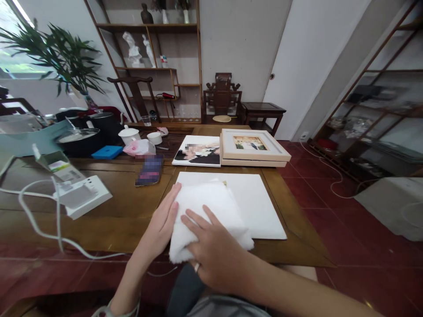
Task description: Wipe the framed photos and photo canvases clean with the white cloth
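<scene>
A folded white towel [211, 207] lies over the left part of a flat white panel [261, 207] at the table's near edge. My right hand [211, 246] is on the towel, with several fingers across its top and others pressed into the fold on the near side; a ring shows on one finger. Along the towel's left edge rests my left hand [165, 215], its fingers stretched out and touching towel and panel edge. A small yellowish corner peeks out at the towel's far edge. What lies beneath the towel is hidden.
Beyond the panel lie a photo print [198, 152] and stacked pale wooden frames [254, 147]. A phone [150, 171], a blue box [107, 152], white cups [128, 134] and an opened white box [86, 196] with a white cable [42, 229] stand left on the wooden table [139, 220].
</scene>
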The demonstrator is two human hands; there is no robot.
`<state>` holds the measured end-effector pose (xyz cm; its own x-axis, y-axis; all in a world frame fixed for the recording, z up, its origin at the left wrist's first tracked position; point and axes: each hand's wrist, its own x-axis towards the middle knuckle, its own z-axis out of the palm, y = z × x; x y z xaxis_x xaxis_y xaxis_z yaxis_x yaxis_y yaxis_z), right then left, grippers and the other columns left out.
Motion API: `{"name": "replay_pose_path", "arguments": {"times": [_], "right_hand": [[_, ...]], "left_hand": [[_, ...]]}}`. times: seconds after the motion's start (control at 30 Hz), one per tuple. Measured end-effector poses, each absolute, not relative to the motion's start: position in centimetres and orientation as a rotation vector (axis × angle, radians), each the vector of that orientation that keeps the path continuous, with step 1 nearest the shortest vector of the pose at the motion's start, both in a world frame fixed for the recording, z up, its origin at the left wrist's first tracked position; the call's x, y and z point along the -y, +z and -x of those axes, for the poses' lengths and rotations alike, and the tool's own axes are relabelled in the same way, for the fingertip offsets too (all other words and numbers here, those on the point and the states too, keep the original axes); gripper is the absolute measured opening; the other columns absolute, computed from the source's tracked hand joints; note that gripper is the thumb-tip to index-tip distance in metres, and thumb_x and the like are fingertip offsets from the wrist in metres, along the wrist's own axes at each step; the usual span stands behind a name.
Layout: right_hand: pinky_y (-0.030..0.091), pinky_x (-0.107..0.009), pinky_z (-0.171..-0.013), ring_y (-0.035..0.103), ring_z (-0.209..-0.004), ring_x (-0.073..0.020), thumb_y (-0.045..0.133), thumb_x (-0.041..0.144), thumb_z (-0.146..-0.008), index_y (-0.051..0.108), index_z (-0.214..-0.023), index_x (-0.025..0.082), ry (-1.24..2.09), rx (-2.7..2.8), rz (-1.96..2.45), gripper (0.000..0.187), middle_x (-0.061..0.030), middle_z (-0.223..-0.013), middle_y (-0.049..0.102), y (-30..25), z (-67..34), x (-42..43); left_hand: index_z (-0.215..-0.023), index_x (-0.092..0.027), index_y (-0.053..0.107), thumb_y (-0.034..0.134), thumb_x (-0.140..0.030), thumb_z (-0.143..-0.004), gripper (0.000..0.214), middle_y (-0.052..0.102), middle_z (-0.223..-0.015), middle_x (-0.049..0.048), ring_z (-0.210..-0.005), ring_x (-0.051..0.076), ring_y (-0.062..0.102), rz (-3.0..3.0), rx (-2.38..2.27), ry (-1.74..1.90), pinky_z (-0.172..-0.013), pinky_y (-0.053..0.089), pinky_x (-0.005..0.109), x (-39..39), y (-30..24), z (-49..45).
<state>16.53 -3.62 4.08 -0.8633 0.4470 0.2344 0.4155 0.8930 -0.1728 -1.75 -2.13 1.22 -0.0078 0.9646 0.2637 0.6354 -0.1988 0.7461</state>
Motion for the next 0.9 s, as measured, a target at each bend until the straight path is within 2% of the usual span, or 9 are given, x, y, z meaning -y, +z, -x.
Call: {"name": "replay_pose_path", "arguments": {"times": [0.17,0.3,0.47,0.6,0.77,0.9], "right_hand": [[0.021,-0.046,-0.111,0.041,-0.129,-0.0229,0.051,0.029,-0.087,0.068,-0.098,0.018,0.360,2.783,0.781,0.023,-0.0125,-0.131,0.056,5.8,-19.0,4.3],[0.024,-0.044,-0.109,0.045,-0.125,-0.0244,0.047,0.029,-0.090,0.068,-0.099,0.016,0.302,2.670,1.108,0.026,-0.0144,-0.127,0.059,6.2,-19.9,2.1],[0.039,-0.038,-0.089,0.060,-0.097,-0.0250,0.038,0.034,-0.095,0.067,-0.092,0.017,0.199,2.620,1.221,0.034,-0.0112,-0.103,0.068,6.4,-18.5,-2.6],[0.040,-0.035,-0.081,0.060,-0.089,-0.0244,0.034,0.034,-0.097,0.066,-0.089,0.014,0.171,2.659,1.135,0.038,-0.0129,-0.096,0.068,6.4,-15.6,-5.5],[0.035,-0.029,-0.089,0.059,-0.094,-0.0190,0.038,0.031,-0.096,0.065,-0.095,0.020,0.198,2.718,0.965,0.030,-0.0049,-0.103,0.068,6.1,-12.6,-7.0],[0.038,-0.033,-0.078,0.060,-0.091,-0.0252,0.037,0.033,-0.095,0.066,-0.093,0.016,0.189,2.703,1.055,0.034,-0.0119,-0.099,0.068,6.2,-13.5,-6.7]], "left_hand": [[-0.134,-0.012,0.045,0.029,-0.043,-0.094,0.053,0.045,-0.143,0.0095,-0.134,0.021,0.038,-1.947,-1.681,0.988,-0.114,0.026,0.041,1.8,0.5,1.8],[-0.123,-0.010,0.057,0.034,-0.039,-0.093,0.048,0.050,-0.138,0.0117,-0.131,0.022,0.042,-2.071,-1.676,0.987,-0.113,0.029,0.043,1.4,-0.2,1.8],[-0.123,-0.008,0.057,0.037,-0.035,-0.092,0.046,0.050,-0.137,0.0136,-0.131,0.023,0.043,-2.134,-1.678,0.967,-0.112,0.031,0.043,1.3,-0.3,2.0],[-0.123,-0.009,0.058,0.038,-0.033,-0.091,0.044,0.051,-0.137,0.0133,-0.131,0.024,0.043,-2.169,-1.671,0.961,-0.112,0.032,0.043,1.3,-0.2,2.0],[-0.123,-0.010,0.058,0.038,-0.032,-0.091,0.044,0.053,-0.134,0.0140,-0.129,0.025,0.045,-2.161,-1.697,0.941,-0.110,0.034,0.042,1.2,0.0,2.0],[-0.124,-0.010,0.057,0.037,-0.032,-0.091,0.045,0.052,-0.136,0.0136,-0.130,0.024,0.044,-2.143,-1.689,0.928,-0.111,0.033,0.043,1.3,0.2,2.0]]}}
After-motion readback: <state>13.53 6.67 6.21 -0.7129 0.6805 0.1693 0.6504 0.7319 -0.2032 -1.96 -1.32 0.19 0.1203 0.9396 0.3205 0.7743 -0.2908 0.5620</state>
